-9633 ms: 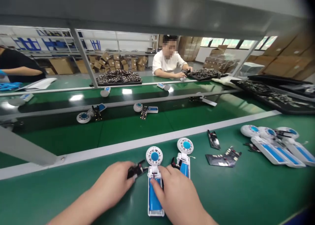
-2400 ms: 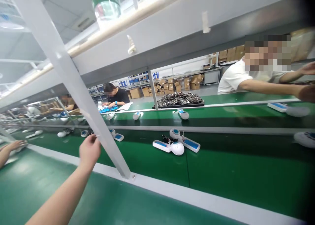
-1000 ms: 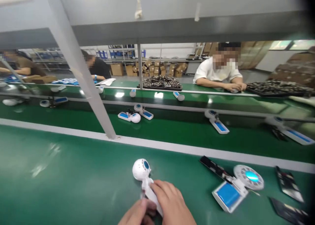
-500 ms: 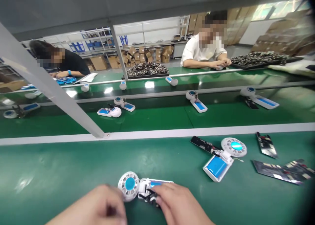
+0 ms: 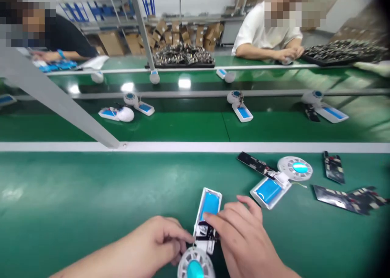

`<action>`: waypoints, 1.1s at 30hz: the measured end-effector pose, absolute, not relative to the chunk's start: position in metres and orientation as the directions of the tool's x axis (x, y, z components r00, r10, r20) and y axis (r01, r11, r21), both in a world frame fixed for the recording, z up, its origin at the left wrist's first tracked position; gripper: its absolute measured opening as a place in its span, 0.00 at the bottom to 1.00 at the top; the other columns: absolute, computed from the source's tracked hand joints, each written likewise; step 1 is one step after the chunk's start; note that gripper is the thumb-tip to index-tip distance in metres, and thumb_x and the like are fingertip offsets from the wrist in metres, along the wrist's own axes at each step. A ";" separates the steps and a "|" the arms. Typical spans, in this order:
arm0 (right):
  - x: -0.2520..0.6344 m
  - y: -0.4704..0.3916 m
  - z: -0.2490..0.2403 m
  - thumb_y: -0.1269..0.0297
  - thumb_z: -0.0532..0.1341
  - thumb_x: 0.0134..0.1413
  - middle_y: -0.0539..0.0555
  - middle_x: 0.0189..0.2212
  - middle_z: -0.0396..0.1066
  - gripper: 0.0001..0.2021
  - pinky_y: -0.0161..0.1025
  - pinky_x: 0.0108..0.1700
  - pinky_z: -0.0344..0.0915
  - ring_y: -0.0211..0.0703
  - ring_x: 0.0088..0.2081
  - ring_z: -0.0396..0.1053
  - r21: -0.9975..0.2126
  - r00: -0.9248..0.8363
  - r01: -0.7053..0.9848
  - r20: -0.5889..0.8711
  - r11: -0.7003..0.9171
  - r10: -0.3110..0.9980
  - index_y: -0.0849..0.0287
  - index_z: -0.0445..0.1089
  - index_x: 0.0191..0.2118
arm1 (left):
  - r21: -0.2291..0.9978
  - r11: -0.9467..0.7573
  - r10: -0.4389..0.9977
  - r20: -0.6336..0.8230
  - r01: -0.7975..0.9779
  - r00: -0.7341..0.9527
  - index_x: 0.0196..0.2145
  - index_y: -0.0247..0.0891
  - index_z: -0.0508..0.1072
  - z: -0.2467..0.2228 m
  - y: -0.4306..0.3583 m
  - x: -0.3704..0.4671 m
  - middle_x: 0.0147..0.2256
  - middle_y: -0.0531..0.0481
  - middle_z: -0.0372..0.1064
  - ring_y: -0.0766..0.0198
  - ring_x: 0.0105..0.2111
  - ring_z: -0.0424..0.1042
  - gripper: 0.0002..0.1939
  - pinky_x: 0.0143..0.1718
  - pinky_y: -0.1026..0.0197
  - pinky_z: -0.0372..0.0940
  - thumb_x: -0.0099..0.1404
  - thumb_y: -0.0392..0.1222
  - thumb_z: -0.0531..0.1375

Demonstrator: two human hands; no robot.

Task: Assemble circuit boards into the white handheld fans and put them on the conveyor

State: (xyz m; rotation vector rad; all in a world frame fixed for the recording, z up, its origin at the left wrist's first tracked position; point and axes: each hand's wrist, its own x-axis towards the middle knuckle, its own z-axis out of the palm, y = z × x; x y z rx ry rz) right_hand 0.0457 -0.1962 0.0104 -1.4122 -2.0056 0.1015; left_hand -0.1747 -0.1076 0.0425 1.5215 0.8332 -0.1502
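Observation:
A white handheld fan body lies in front of me, its round vented head nearest me and its handle pointing away. A blue battery sits in the handle. A small black circuit board is at the joint between handle and head. My right hand is closed around the board's right side, its index fingertip over the battery's lower end. From the left, my left hand reaches the joint with its index fingertip against the edge. Its fingers are bent together; whether they pinch a thin wire there is unclear.
Another opened fan body with a board attached lies to the right. Beside it are loose black boards. Beyond a white rail, more fan bodies rest on a green belt. Two people sit across; a slanted grey post stands at left.
The fan body has turned from lying sideways to pointing away, head toward me. My left hand has moved right and up to the joint. The view has tilted down.

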 end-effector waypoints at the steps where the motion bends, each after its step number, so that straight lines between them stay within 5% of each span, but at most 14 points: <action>1: 0.049 -0.204 0.008 0.80 0.55 0.52 0.51 0.30 0.74 0.20 0.52 0.48 0.59 0.45 0.32 0.70 -0.421 -0.180 0.810 0.485 0.409 0.856 0.55 0.71 0.48 | 0.829 0.081 0.374 -0.540 0.554 0.754 0.41 0.44 0.82 0.042 -0.112 -0.171 0.34 0.52 0.75 0.64 0.33 0.74 0.21 0.37 0.66 0.68 0.61 0.27 0.53; 5: 0.065 -0.240 -0.006 0.77 0.53 0.58 0.53 0.34 0.75 0.21 0.40 0.34 0.67 0.45 0.34 0.72 -0.678 -0.012 0.691 0.335 0.250 0.942 0.52 0.67 0.54 | 0.892 -0.114 0.293 -0.391 0.437 0.873 0.44 0.51 0.80 0.034 -0.121 -0.151 0.41 0.55 0.78 0.62 0.42 0.76 0.23 0.46 0.66 0.68 0.61 0.24 0.58; 9: 0.074 -0.264 -0.016 0.72 0.56 0.59 0.56 0.51 0.73 0.22 0.42 0.45 0.74 0.51 0.49 0.73 -0.795 0.171 0.606 0.093 -0.030 0.981 0.50 0.65 0.58 | 0.821 -0.440 0.282 -0.257 0.362 0.924 0.43 0.45 0.79 0.019 -0.132 -0.136 0.38 0.51 0.80 0.58 0.36 0.79 0.10 0.40 0.64 0.70 0.63 0.36 0.64; 13: 0.066 -0.263 -0.018 0.71 0.64 0.46 0.57 0.49 0.74 0.28 0.43 0.49 0.75 0.52 0.48 0.75 -0.833 0.195 0.550 0.061 -0.057 0.979 0.53 0.65 0.57 | 0.744 -0.637 0.275 -0.026 0.202 0.961 0.33 0.42 0.78 0.007 -0.140 -0.132 0.31 0.51 0.79 0.62 0.30 0.77 0.09 0.33 0.65 0.68 0.69 0.41 0.59; 20: 0.056 -0.262 -0.028 0.70 0.65 0.48 0.59 0.44 0.77 0.24 0.39 0.40 0.77 0.50 0.41 0.79 -0.876 0.366 0.473 0.097 -0.095 0.926 0.55 0.66 0.53 | 0.832 -0.534 0.385 0.079 0.153 0.919 0.40 0.41 0.77 0.005 -0.138 -0.129 0.36 0.50 0.79 0.64 0.35 0.78 0.05 0.37 0.67 0.69 0.68 0.38 0.61; 24: 0.056 -0.264 -0.034 0.71 0.65 0.49 0.57 0.44 0.76 0.25 0.38 0.39 0.77 0.49 0.40 0.78 -0.867 0.355 0.497 0.162 -0.039 0.921 0.53 0.65 0.55 | 0.854 -0.502 0.387 0.081 0.136 0.918 0.34 0.43 0.78 0.007 -0.140 -0.126 0.34 0.51 0.76 0.66 0.33 0.76 0.07 0.34 0.68 0.68 0.68 0.36 0.60; 28: 0.055 -0.257 -0.030 0.70 0.64 0.51 0.55 0.44 0.76 0.24 0.38 0.41 0.76 0.47 0.40 0.78 -0.871 0.353 0.490 0.161 -0.036 0.922 0.52 0.64 0.55 | 0.900 -0.396 0.536 0.066 0.181 0.842 0.33 0.41 0.73 0.009 -0.143 -0.126 0.34 0.52 0.74 0.66 0.33 0.74 0.06 0.36 0.67 0.68 0.66 0.33 0.58; 31: 0.057 -0.242 -0.020 0.69 0.64 0.53 0.55 0.43 0.75 0.24 0.38 0.42 0.75 0.47 0.41 0.76 -0.824 0.284 0.565 0.238 0.038 0.929 0.53 0.62 0.55 | 0.905 -0.350 0.637 0.039 0.243 0.770 0.34 0.41 0.70 0.008 -0.136 -0.127 0.30 0.54 0.73 0.68 0.30 0.73 0.07 0.33 0.68 0.67 0.68 0.33 0.55; 33: 0.060 -0.226 -0.010 0.67 0.64 0.54 0.55 0.42 0.74 0.24 0.39 0.42 0.73 0.47 0.40 0.75 -0.766 0.140 0.625 0.301 0.151 0.943 0.54 0.61 0.56 | 0.834 -0.470 0.626 0.085 0.289 0.775 0.33 0.41 0.70 0.007 -0.126 -0.127 0.27 0.54 0.72 0.68 0.27 0.71 0.07 0.29 0.67 0.65 0.68 0.34 0.55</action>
